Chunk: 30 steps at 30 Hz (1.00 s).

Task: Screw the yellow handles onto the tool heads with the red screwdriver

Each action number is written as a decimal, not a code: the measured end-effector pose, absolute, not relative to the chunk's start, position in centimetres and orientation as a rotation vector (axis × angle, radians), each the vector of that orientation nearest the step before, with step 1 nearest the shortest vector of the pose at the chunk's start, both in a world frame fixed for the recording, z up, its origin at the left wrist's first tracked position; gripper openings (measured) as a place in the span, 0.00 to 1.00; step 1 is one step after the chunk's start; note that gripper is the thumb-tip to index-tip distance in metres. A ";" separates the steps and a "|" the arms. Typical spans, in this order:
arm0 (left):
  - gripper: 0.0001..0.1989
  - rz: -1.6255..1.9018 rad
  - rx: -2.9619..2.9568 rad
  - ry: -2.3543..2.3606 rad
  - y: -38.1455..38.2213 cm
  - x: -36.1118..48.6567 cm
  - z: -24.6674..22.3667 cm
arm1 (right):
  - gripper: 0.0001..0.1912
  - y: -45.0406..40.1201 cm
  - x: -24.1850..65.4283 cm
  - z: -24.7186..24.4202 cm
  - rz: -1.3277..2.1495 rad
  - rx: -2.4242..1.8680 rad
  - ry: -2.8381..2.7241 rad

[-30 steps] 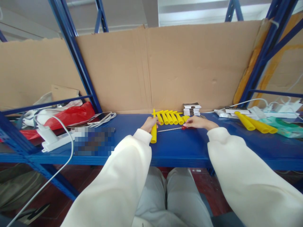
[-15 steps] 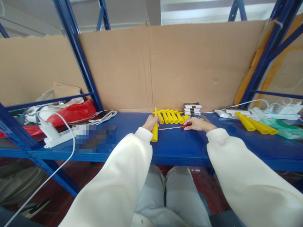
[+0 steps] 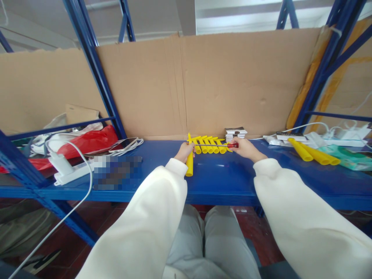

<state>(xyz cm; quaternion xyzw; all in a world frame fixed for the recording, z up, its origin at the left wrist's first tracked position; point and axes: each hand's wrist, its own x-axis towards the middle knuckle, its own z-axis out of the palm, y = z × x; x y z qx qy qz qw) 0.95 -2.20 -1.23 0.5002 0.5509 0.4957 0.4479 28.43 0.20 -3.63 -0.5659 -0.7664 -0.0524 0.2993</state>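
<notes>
My left hand (image 3: 183,152) is closed around a yellow tapered plastic tube (image 3: 190,166), whose wide end points toward me and whose narrow end sticks up past the fingers. In my right hand (image 3: 244,147) is a screwdriver (image 3: 234,145) with a red handle and a long thin metal shaft. The shaft lies level, pointing left, and its tip reaches the tube beside my left fingers; whether it is in a screw I cannot tell. Just behind the shaft, similar yellow tubes (image 3: 208,150) lie side by side in a slanted row on the blue table (image 3: 221,180).
A stack of small white-and-black boxes (image 3: 235,132) stands behind my right hand. More yellow tubes (image 3: 315,154) lie at right near a green packet (image 3: 353,157). At left are a white power strip (image 3: 72,170), a phone (image 3: 124,143) and a red bag (image 3: 90,140). Cardboard (image 3: 232,81) walls the back.
My right hand has raised the screwdriver, bringing its shaft up level in front of the row of tubes. My left hand keeps its hold on the yellow tube.
</notes>
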 end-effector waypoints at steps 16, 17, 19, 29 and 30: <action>0.14 1.192 1.368 1.296 -1.4 0.7 -2.1 | 0.04 0.3 28.6 -3.8 -0.163 -1.608 -1.990; 0.14 1.190 1.366 1.306 -1.3 0.7 -2.2 | 0.04 0.2 28.6 -3.8 -0.154 -1.602 -1.996; 0.14 1.188 1.363 1.327 -1.3 0.7 -2.2 | 0.04 0.2 28.5 -3.7 -0.139 -1.580 -2.014; 0.13 1.175 1.409 1.342 -1.6 0.7 -2.2 | 0.04 0.2 28.7 -3.8 -0.190 -1.542 -2.046; 0.13 1.169 1.418 1.342 -1.7 0.8 -2.1 | 0.04 0.1 28.6 -3.7 -0.216 -1.559 -2.041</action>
